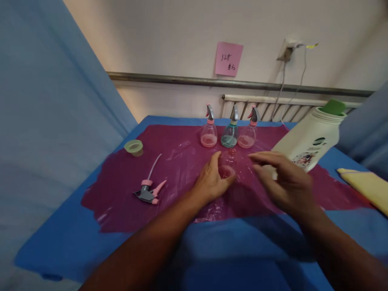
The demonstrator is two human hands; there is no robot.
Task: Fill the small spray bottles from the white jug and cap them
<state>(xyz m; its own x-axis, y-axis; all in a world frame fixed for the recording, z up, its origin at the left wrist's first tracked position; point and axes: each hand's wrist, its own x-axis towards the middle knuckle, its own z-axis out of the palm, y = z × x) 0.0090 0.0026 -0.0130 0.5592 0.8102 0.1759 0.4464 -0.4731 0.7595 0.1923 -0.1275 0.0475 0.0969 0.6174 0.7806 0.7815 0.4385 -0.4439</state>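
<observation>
A clear, pink-tinted spray bottle body (226,165) with an uncovered neck stands on the purple plastic sheet (182,161). My left hand (214,178) is wrapped around its lower part, thumb and fingers on opposite sides. To the right of the bottle my right hand (285,184) hovers, slightly blurred, fingers bent and thumb and forefinger apart with nothing visible between them. Behind it a large white jug (309,137) with a green piece (333,107) at its mouth appears tilted; the hand hides its lower left. On the left lies a grey-and-pink spray head (147,194) with its tube.
Behind my hands stand two pink-liquid spray bottles (209,135) (247,135) and a teal one (229,135). A pale green cup (133,147) sits at left. A yellow cloth-like item (365,186) lies at right. A metal rail (182,80) crosses the wall.
</observation>
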